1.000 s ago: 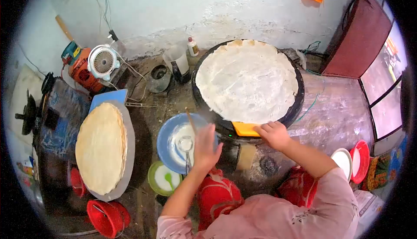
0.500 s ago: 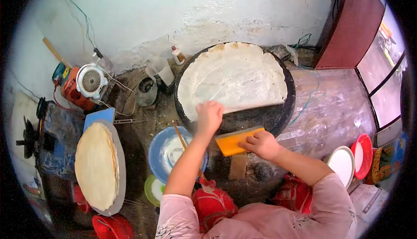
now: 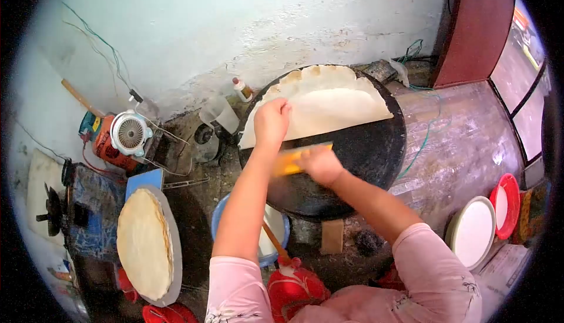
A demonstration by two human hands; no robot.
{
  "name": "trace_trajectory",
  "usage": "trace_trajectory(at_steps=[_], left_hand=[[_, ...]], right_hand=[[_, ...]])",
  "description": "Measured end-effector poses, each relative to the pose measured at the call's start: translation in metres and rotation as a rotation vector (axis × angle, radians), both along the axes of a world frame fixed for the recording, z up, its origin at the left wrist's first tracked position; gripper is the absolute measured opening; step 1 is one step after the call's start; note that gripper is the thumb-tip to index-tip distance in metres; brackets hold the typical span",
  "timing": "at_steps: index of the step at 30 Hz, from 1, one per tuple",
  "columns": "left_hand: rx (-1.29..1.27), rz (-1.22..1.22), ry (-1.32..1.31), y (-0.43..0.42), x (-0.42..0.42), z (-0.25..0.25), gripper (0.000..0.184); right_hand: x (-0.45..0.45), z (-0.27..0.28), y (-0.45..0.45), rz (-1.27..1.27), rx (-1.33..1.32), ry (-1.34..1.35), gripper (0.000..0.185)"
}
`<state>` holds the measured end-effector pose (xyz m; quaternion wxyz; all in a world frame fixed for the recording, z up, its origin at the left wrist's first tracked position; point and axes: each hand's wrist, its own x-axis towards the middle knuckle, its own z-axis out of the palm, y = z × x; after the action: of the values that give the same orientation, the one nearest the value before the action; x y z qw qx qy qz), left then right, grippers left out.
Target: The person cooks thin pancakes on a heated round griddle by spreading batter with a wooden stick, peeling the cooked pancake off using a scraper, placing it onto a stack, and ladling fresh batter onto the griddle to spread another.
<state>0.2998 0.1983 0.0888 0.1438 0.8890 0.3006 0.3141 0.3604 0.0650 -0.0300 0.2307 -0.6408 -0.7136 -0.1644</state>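
Observation:
A large thin pancake (image 3: 329, 108) lies folded over on the far half of a round black griddle (image 3: 358, 158). Its near edge runs straight across the plate. My left hand (image 3: 272, 124) is closed, pinching the pancake's lifted flap near its left end. In my right hand (image 3: 320, 165) is a yellow scraper (image 3: 289, 162), blurred by motion, over the bare near part of the griddle. Part of the scraper's left end is close to my left forearm. A blue basin (image 3: 283, 258) with white batter and a wooden stick (image 3: 275, 241) stands below, partly hidden by my left arm.
At left, a stack of round pancakes (image 3: 144, 244) rests on a grey board (image 3: 173, 264). A blower (image 3: 130, 134), a clear plastic jug (image 3: 218, 113) and a small bottle (image 3: 242, 90) are near the wall. On the right stand a white-filled bowl (image 3: 473, 234) and a red basin (image 3: 513, 205).
My left hand has moved away from me, folding the pancake's near part over the far part. More bare griddle shows. The scraper has moved forward and left onto the griddle.

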Motion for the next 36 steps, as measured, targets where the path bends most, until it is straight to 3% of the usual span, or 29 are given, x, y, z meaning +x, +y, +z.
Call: trace_trajectory(at_steps=[1,5,10,13,15,17,18,21,22,23,24,25,26,27,30,32,33,34,36], left_hand=[[-0.062,-0.039,-0.077,-0.002,0.003,0.006,0.013],[0.196,-0.22,-0.212,-0.022,0.003,0.032,0.008],[0.36,-0.337,-0.168,-0.076,-0.056,0.03,0.018],[0.307,-0.284,-0.128,-0.098,-0.1,-0.018,0.023],[0.13,-0.198,-0.05,-0.111,-0.128,-0.055,0.022],[0.123,-0.195,0.015,-0.114,-0.163,-0.107,0.03],[0.116,-0.195,0.082,-0.113,-0.178,-0.126,0.039],[0.081,-0.06,0.144,-0.115,-0.21,-0.161,0.054],[0.07,-0.013,0.165,-0.113,-0.222,-0.179,0.059],[-0.724,0.245,-0.281,-0.101,-0.235,-0.215,0.065],[-1.047,0.237,-0.45,-0.094,-0.239,-0.224,0.062],[-1.384,0.283,-0.698,-0.088,-0.243,-0.232,0.058],[-1.651,0.399,-0.925,-0.082,-0.247,-0.24,0.054],[-1.772,0.295,-0.88,-0.072,-0.246,-0.252,0.045],[-1.768,0.326,-0.712,-0.076,-0.215,-0.184,0.019],[-1.352,0.306,-0.613,-0.061,-0.21,-0.164,0.012],[-1.076,0.323,-0.499,-0.047,-0.208,-0.158,0.011],[-0.683,0.303,-0.269,-0.02,-0.209,-0.153,0.011],[-0.469,0.201,-0.297,0.012,-0.206,-0.09,0.013]], right_hand=[[0.015,0.002,0.007,-0.069,-0.03,-0.019,0.021],[0.051,0.015,-0.003,-0.335,-0.02,0.024,0.022],[0.041,0.031,-0.091,-0.087,-0.12,-0.09,0.025],[0.014,0.052,-0.159,0.14,-0.204,0.035,0.029],[-0.003,0.07,-0.195,0.188,-0.288,0.111,0.03],[-0.011,0.077,-0.221,0.121,-0.368,0.376,0.039],[-0.011,0.08,-0.229,0.123,-0.367,0.372,0.039],[-0.008,0.087,-0.251,-0.2,-0.491,0.903,0.038],[-0.007,0.085,-0.254,-0.195,-0.49,0.9,0.038],[-0.007,0.08,-0.255,-0.165,-0.339,1.417,0.04],[-0.007,0.076,-0.255,-0.121,-0.157,1.924,0.041],[-0.002,0.079,-0.253,0.016,-0.142,2.068,0.045],[0.001,0.078,-0.252,0.026,-0.148,2.063,0.045],[0.003,0.076,-0.251,-0.042,-0.235,2.046,0.046],[-0.01,0.088,-0.245,-0.155,-0.26,1.922,0.043],[-0.014,0.088,-0.239,-0.24,-0.519,1.254,0.038],[-0.02,0.09,-0.231,-0.167,-0.375,1.052,0.031],[-0.027,0.095,-0.222,-0.16,-0.373,1.047,0.031],[-0.038,0.112,-0.199,-0.185,-0.134,0.694,0.034]])
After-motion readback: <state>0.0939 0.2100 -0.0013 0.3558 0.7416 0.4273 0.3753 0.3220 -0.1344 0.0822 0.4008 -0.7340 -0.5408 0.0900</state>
